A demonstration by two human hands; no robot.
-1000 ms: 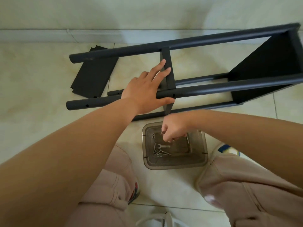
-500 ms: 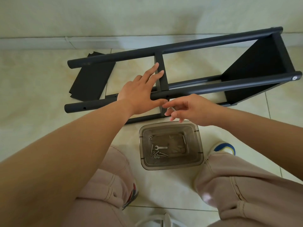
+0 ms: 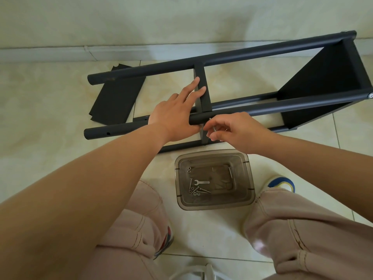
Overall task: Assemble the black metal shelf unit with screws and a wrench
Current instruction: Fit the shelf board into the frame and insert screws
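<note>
two hands (image 3: pixel 201 124) (one wrench (image 3: pixel 201 182))

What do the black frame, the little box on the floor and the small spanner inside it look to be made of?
The shelf frame looks like metal tube with a matte black coating: round, even bars with a dull sheen. The box seems to be smoky translucent plastic, since its contents and the floor show through its walls. The wrench looks like bare, bright steel, thin, flat and silvery, as do the screws beside it.

Left hand (image 3: pixel 173 116) flat, fingers extended; right hand (image 3: pixel 234 130) curled, fingers pinching.
</note>
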